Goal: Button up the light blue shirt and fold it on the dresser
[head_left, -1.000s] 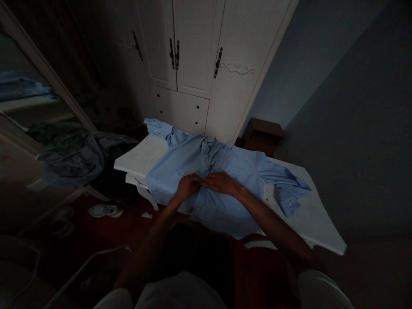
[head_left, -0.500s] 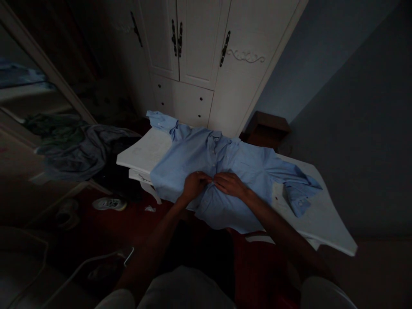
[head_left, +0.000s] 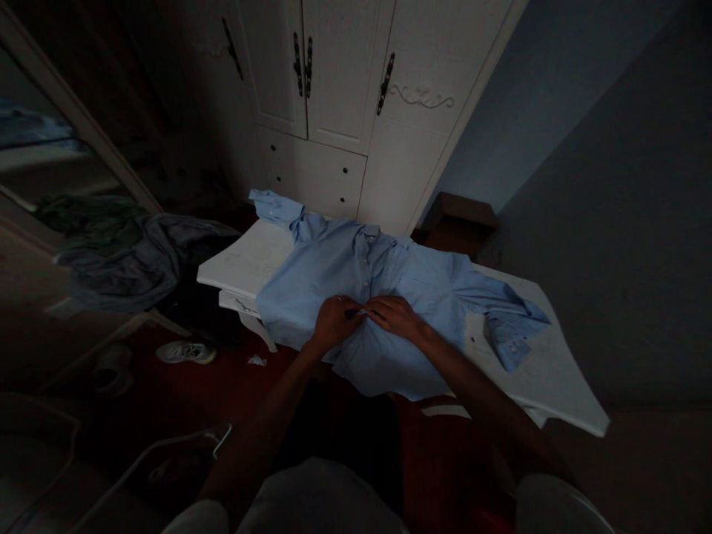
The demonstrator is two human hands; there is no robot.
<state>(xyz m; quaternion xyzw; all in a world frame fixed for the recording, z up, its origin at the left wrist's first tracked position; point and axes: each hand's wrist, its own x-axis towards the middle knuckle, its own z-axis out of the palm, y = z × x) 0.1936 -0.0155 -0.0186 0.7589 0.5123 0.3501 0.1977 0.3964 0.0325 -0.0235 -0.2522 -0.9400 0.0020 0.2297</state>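
Observation:
A light blue button-up shirt point(head_left: 317, 271) lies spread across a white table point(head_left: 245, 259), collar toward the wardrobe and hem hanging over the near edge. Its sleeves reach out to both sides, and the front is parted near the collar. My left hand point(head_left: 336, 320) pinches the front edge of the shirt around its middle. Fingertips of my right hand point(head_left: 394, 314) close on the same front strip, almost touching the left fingers. Whether a button is between the fingertips is too dark and small to make out.
A white wardrobe point(head_left: 334, 89) stands behind the table, with a brown box-like stand point(head_left: 464, 215) to its right. Heaped clothes point(head_left: 139, 259) are at the left. On the red floor lie a shoe point(head_left: 186, 352) and a crumpled scrap point(head_left: 256, 360).
Both hands stay pinched at the shirt's front with only small finger shifts; the right fingers bend slightly more. The whole view has shifted a little.

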